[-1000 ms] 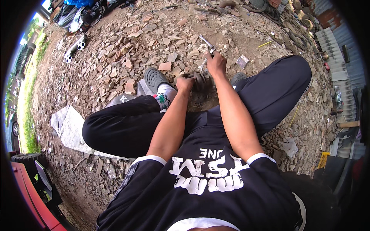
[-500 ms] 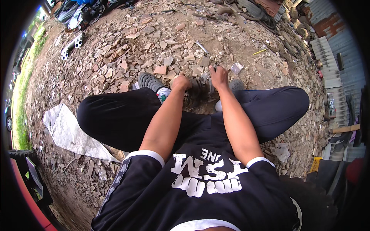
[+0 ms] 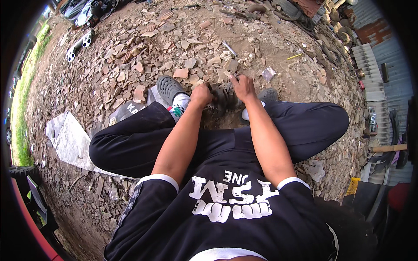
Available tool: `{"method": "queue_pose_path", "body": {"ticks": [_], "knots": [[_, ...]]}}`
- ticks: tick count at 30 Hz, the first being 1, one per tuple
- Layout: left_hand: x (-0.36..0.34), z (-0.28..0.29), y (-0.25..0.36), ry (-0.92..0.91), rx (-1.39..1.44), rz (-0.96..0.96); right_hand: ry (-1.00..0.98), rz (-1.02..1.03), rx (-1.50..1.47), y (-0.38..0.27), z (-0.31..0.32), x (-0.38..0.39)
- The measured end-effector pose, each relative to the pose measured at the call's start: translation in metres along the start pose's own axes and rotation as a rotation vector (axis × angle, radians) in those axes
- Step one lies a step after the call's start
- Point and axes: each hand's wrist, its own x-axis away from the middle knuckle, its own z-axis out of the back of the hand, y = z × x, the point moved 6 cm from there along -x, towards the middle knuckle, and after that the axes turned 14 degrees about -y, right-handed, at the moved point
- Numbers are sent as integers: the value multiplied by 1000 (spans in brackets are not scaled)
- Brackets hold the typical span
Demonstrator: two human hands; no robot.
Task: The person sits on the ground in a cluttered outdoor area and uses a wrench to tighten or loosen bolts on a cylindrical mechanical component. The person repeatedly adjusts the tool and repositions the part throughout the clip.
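I sit with legs bent outward, and a dark, greasy metal machine part (image 3: 223,98) lies between my feet. My left hand (image 3: 202,94) is closed on the left end of this part, its fingertips hidden by the hand itself. At the part's upper right, my right hand (image 3: 243,88) has its fingers curled in, thumb and forefinger pressed together. What it grips, if anything, I cannot make out. Grey clogs (image 3: 170,89) are on my feet, one on either side of the part.
Broken tile pieces (image 3: 180,73) cover the ground. Beyond my hands lie a shiny metal tool (image 3: 229,48), a thin yellow stick (image 3: 294,56) and a clear plastic bag (image 3: 268,73). A white sheet (image 3: 72,139) spreads by my left knee. Corrugated metal sheets (image 3: 385,65) stand on the right.
My right hand has shifted slightly left and down beside the part. The left hand has moved a little left and more of the dark part shows between the hands.
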Motion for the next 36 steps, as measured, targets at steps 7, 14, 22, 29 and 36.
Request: {"method": "queue_pose_path", "body": {"ticks": [7, 14, 22, 29, 36], "knots": [[-10, -1, -7, 31, 44, -39, 86, 104, -108, 29, -13, 4], [-27, -7, -20, 24, 90, 5, 15, -152, -302, 42, -22, 6], [-13, -2, -11, -20, 60, -42, 117, 98, -8, -18, -4, 26], [-23, -15, -19, -29, 33, -10, 27, 93, 103, -28, -14, 7], [9, -22, 5, -121, -260, -94, -80, 126, 157, -29, -47, 9]]}}
